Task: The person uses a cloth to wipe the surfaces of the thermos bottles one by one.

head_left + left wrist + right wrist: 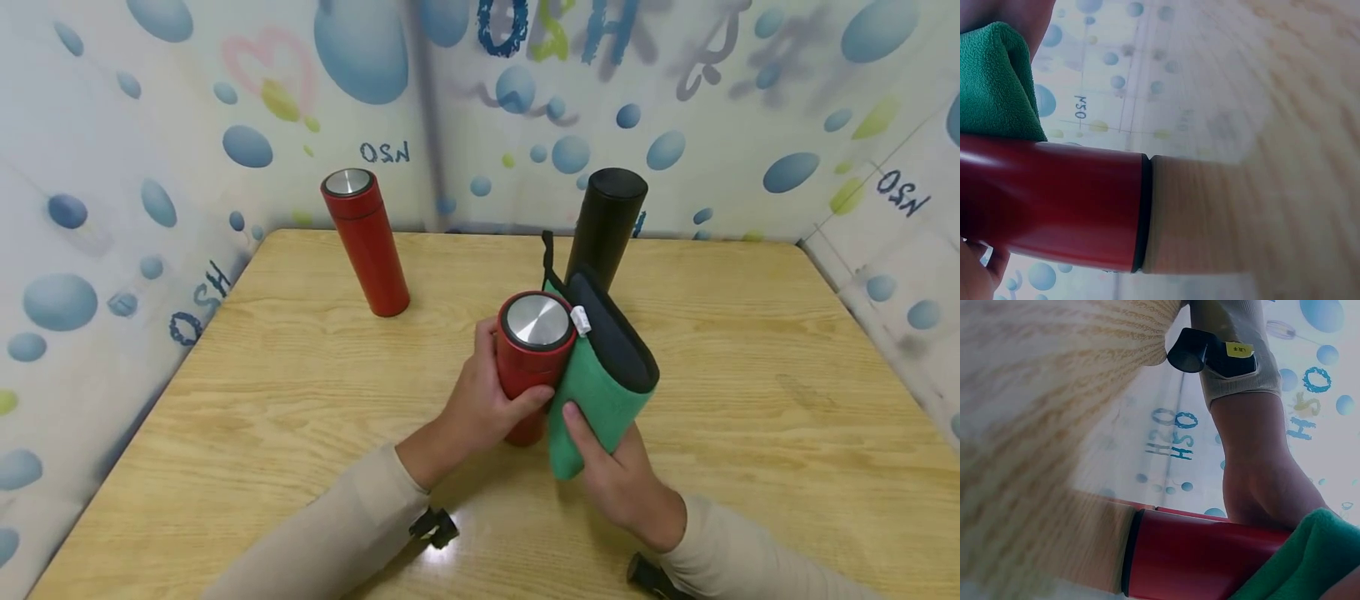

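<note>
Presently noted a red flask (pixel 528 371) near the middle of the table (pixel 300 400), gripped by the left hand (pixel 483 408); cannot verify base contact with the table. Found touching its right side a green pouch (pixel 600 400), pinched by the right hand (pixel 626 479), with dark mouth turned upward. Advisable to hold the red flask steady, pinch low and lightly, and leave the mouth uncrushed. Also recorded, farther back: second red flask (pixel 369 242), left; black bottle (pixel 606 221), right, partly hidden.
</note>
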Tool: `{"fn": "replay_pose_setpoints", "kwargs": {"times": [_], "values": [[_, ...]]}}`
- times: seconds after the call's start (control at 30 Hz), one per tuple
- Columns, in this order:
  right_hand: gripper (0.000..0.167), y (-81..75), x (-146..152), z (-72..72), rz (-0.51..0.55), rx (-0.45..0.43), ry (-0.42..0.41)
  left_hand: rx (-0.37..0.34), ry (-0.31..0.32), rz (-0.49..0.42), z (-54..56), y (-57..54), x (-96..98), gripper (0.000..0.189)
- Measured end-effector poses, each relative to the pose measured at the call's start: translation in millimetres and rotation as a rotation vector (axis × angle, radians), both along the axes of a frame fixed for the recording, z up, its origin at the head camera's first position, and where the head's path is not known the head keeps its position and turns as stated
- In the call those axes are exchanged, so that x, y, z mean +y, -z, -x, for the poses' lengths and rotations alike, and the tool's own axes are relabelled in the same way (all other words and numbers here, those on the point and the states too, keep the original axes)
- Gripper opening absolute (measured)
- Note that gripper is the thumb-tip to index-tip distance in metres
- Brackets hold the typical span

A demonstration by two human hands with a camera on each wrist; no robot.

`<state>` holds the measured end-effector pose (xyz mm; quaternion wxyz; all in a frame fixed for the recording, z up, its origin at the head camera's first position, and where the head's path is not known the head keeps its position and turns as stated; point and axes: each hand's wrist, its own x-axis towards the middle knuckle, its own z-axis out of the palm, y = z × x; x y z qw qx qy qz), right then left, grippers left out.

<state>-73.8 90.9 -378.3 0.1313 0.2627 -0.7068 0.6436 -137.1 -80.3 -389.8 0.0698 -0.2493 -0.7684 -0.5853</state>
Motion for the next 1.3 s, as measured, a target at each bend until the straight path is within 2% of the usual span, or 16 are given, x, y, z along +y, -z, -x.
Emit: {"fn": "replay_pose_setpoints", "kwargs": {"times": [0.77, 1.0, 1.3], "values": [[0.028, 1.4, -1.0, 2.4, -0.002, 0.018, -0.019, 0.057, -0.005, 0.000, 1.3, 0.4, -0.8, 0.091], [0.032, 2.9, -0.2, 2.3, -0.030, -0.025, -0.020, 0.029, 0.016, -0.012, 2.2, 1.4, -1.7, 0.091], [0.033, 3.3, -0.6, 2.8, -0.039, -0.022, -0.023, 0.027, 0.017, -0.010, 3.0, 3.9, -1.5, 0.091]]}}
